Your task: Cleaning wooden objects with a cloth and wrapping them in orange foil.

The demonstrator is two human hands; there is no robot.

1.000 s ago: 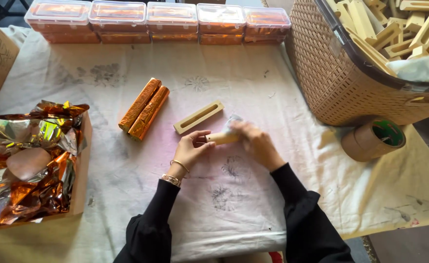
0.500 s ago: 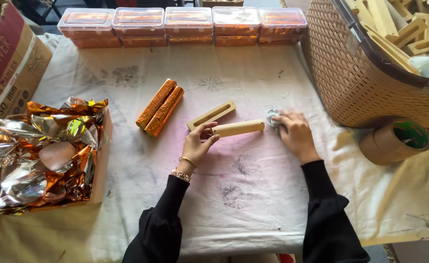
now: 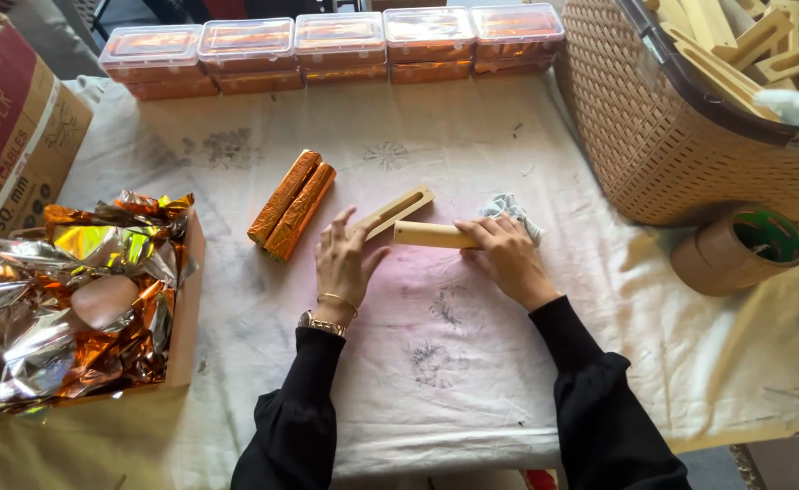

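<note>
A plain wooden stick [image 3: 425,236] lies on the white tablecloth, and my right hand [image 3: 505,257] presses on its right end, with a crumpled grey cloth [image 3: 512,207] under the fingers. My left hand [image 3: 345,263] rests flat on the cloth with fingers spread, just left of the stick and touching a slotted wooden piece [image 3: 397,210] that lies at an angle behind it. Two sticks wrapped in orange foil [image 3: 292,203] lie side by side further left.
A cardboard tray of crumpled orange and silver foil [image 3: 73,299] sits at the left. Several clear boxes [image 3: 336,41] line the far edge. A woven basket [image 3: 681,127] of wooden pieces and a roll of brown tape [image 3: 740,249] stand at the right.
My left hand has let go of the stick and now lies flat beside it. The right hand still holds the stick's right end. The view has shifted slightly.
</note>
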